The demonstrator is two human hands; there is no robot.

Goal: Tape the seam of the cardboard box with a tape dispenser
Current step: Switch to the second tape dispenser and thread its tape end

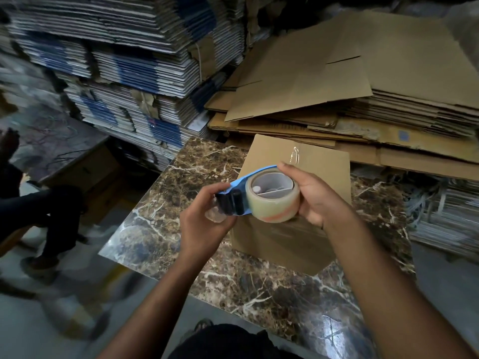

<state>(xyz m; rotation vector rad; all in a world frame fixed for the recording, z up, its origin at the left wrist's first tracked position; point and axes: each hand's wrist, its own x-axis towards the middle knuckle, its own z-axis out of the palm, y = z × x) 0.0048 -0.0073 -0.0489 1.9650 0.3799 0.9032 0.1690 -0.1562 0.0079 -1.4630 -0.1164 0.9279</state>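
A closed brown cardboard box [293, 244] stands on a marbled table [186, 224], with a strip of clear tape [295, 154] showing on its top near the far edge. Above the box I hold a blue tape dispenser [241, 195] loaded with a roll of clear tape [272, 200]. My right hand [313, 195] grips the roll side. My left hand [207, 221] holds the dispenser's dark roller end and pinches the loose clear tape end there.
Flattened brown cartons [350, 81] are piled behind the table at right. Tall stacks of flat white and blue cartons [124, 63] stand at the back left. Another person's dark-clothed legs [51, 216] are on the floor to the left.
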